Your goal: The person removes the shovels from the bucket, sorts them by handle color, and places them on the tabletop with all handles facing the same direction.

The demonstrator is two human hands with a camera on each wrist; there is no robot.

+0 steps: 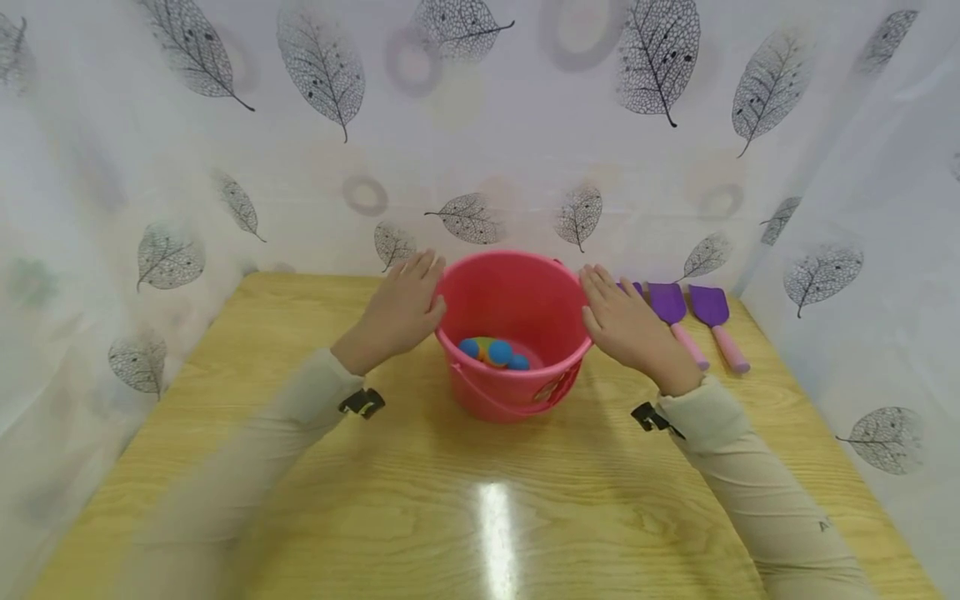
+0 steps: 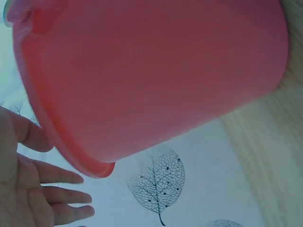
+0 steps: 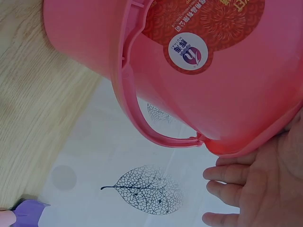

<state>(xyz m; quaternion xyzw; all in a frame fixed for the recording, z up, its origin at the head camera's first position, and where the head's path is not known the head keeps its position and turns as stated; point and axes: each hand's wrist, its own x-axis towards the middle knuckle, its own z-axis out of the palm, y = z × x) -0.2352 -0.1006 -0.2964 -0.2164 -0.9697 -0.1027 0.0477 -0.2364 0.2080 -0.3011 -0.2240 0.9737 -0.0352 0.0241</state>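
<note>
Head view: 1 purple spatula [image 1: 637, 287] mostly hidden behind right hand [image 1: 628, 327]. Yellow item [image 1: 483, 342] among blue balls [image 1: 499, 352] too covered to identify. Left sleeve [image 1: 251, 467] blurred, cut by bottom edge. Left wrist view: bucket [image 2: 156, 71] cut at top; left hand [image 2: 28, 187] at left edge. Right wrist view: red label [image 3: 225, 33] cut at top.

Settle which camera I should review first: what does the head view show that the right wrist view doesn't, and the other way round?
Only the head view: the left hand, the blue round things inside the bucket, and several purple tools side by side; the right wrist view catches just part of one.

Only the right wrist view: the palm side of the right hand, and a readable white logo on the bucket's label.

Both: the bucket with its handle, the right hand by it, fingers extended, the wooden table and the leaf-patterned sheet.
</note>
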